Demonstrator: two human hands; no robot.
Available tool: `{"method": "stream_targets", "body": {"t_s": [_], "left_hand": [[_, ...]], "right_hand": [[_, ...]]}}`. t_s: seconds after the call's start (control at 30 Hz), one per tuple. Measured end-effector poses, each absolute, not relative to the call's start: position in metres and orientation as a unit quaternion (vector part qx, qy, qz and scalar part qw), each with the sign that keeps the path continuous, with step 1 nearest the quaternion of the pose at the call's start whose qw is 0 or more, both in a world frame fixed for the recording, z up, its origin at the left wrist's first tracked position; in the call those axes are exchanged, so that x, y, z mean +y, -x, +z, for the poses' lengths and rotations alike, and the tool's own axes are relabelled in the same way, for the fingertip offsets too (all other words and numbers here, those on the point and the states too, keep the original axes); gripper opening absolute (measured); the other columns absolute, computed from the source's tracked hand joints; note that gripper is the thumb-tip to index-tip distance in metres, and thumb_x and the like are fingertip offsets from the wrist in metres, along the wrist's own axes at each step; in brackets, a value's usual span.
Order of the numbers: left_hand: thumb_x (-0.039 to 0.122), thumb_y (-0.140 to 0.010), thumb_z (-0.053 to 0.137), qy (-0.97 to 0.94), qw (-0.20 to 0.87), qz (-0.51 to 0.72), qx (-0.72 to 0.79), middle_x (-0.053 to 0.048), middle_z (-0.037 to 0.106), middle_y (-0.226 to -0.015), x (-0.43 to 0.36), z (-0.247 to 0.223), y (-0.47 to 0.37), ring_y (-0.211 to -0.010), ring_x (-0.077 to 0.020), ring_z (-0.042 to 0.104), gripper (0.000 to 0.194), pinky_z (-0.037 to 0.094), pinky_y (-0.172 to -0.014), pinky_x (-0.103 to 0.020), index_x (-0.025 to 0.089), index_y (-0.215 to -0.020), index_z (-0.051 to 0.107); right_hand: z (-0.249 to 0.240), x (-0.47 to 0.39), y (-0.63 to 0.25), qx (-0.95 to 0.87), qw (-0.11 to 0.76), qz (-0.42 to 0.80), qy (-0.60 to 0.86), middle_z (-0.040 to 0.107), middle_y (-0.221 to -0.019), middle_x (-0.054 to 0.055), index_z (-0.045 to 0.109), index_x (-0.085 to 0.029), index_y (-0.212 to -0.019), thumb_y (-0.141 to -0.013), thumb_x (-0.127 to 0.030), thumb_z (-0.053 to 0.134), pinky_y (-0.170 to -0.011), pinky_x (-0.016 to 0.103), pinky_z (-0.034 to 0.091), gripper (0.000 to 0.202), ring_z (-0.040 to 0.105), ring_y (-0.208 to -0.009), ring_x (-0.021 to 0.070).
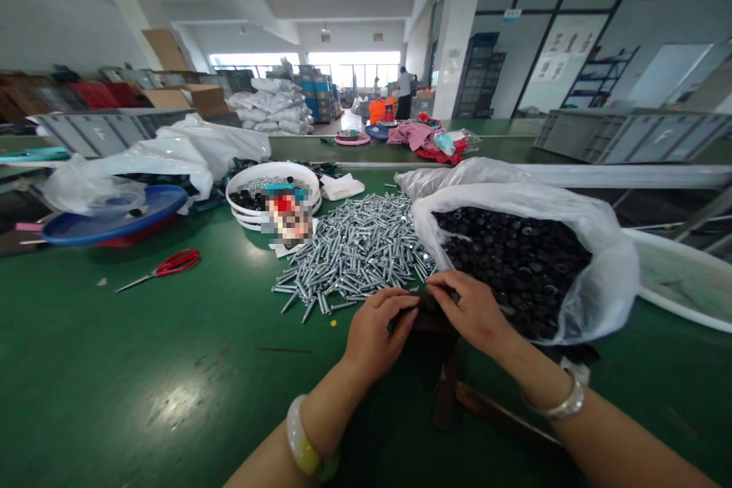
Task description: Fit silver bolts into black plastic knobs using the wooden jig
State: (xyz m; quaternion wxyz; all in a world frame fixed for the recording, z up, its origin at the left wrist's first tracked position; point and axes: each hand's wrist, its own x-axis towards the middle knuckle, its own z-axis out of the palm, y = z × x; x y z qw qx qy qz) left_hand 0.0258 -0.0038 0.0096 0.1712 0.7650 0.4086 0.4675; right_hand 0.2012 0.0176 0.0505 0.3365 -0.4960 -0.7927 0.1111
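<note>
My left hand point(378, 332) has its thumb and fingers pinched at the left side of a dark block point(431, 332) near the table's front. From the other side my right hand point(472, 309) pinches in at the top of this block. Whatever is between the fingertips is dark, small and mostly hidden. Just beyond the hands lies a heap of silver screw-like metal pins point(366, 248). Right of it, an open white plastic bag point(606, 244) is full of small black round parts point(515, 259). Below the block rests a dark hammer-like tool with a wooden handle point(503, 415).
Red-handled scissors point(177, 262) and a blue tray point(142, 217) are on the green table point(229, 366) at left. Stacked white bowls point(245, 213) stand behind the heap. Grey crates point(640, 139) flank the far bench. A person point(405, 91) stands in the background.
</note>
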Motion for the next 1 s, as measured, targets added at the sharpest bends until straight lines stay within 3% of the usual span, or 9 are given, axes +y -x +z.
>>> {"method": "stream_targets", "body": {"t_s": [0.2, 0.4, 0.63, 0.73, 0.83, 0.9, 1.0], "left_hand": [[0.02, -0.083, 0.052, -0.76, 0.168, 0.474, 0.411, -0.007, 0.061, -0.104, -0.004, 0.01, -0.026, -0.095, -0.0158, 0.058, 0.021, 0.048, -0.085, -0.031, 0.021, -0.102, 0.063], [0.021, -0.083, 0.053, -0.76, 0.17, 0.476, 0.409, -0.007, 0.062, -0.104, -0.003, 0.009, -0.025, -0.096, -0.0161, 0.058, 0.021, 0.048, -0.086, -0.032, 0.02, -0.102, 0.062], [0.021, -0.082, 0.053, -0.755, 0.183, 0.483, 0.404, -0.007, 0.062, -0.101, -0.003, 0.01, -0.027, -0.093, -0.0159, 0.059, 0.019, 0.049, -0.084, -0.032, 0.021, -0.099, 0.064], [0.022, -0.082, 0.053, -0.757, 0.18, 0.483, 0.402, -0.007, 0.061, -0.103, -0.005, 0.011, -0.026, -0.096, -0.0168, 0.058, 0.02, 0.049, -0.086, -0.034, 0.021, -0.1, 0.063], [0.025, -0.081, 0.055, -0.741, 0.184, 0.486, 0.424, -0.009, 0.055, -0.113, -0.009, 0.008, -0.022, -0.098, -0.018, 0.056, 0.033, 0.049, -0.085, -0.036, 0.022, -0.113, 0.055], [0.028, -0.08, 0.056, -0.716, 0.206, 0.493, 0.45, -0.009, 0.053, -0.115, -0.011, 0.005, -0.018, -0.086, -0.0153, 0.058, 0.036, 0.052, -0.074, -0.031, 0.022, -0.115, 0.052], [0.03, -0.08, 0.056, -0.667, 0.27, 0.504, 0.477, -0.006, 0.06, -0.096, -0.009, -0.001, -0.014, -0.065, -0.0103, 0.055, 0.024, 0.05, -0.055, -0.022, 0.019, -0.101, 0.059]], "right_hand": [[0.051, 0.015, -0.201, -0.772, 0.355, 0.14, 0.509, 0.067, -0.087, 0.004, 0.061, -0.022, -0.088, -0.084, -0.027, 0.043, -0.075, 0.032, 0.046, 0.02, 0.06, -0.081, 0.0193], [0.052, 0.015, -0.206, -0.782, 0.328, 0.191, 0.495, 0.067, -0.083, 0.003, 0.063, -0.022, -0.076, -0.08, -0.033, 0.051, -0.079, 0.032, 0.044, 0.017, 0.06, -0.083, 0.0195], [0.052, 0.021, -0.201, -0.708, 0.319, 0.357, 0.52, 0.066, -0.092, 0.006, 0.063, -0.017, -0.07, -0.074, -0.037, 0.056, -0.076, 0.031, 0.045, 0.022, 0.06, -0.084, 0.0194], [0.052, 0.018, -0.203, -0.676, 0.351, 0.378, 0.526, 0.066, -0.094, 0.006, 0.064, -0.016, -0.08, -0.074, -0.042, 0.057, -0.076, 0.031, 0.047, 0.027, 0.06, -0.085, 0.0191], [0.054, 0.0, -0.223, -0.647, 0.403, 0.321, 0.562, 0.064, -0.101, 0.008, 0.061, -0.018, -0.099, -0.078, -0.046, 0.052, -0.077, 0.033, 0.048, 0.036, 0.06, -0.089, 0.0202], [0.051, -0.026, -0.248, -0.671, 0.367, 0.252, 0.593, 0.064, -0.106, 0.009, 0.06, -0.021, -0.106, -0.078, -0.047, 0.052, -0.077, 0.036, 0.05, 0.039, 0.061, -0.09, 0.0223], [0.034, -0.077, -0.297, -0.768, 0.196, 0.162, 0.588, 0.065, -0.107, 0.01, 0.065, -0.026, -0.103, -0.063, -0.045, 0.067, -0.081, 0.045, 0.05, 0.044, 0.061, -0.095, 0.0309]]}}
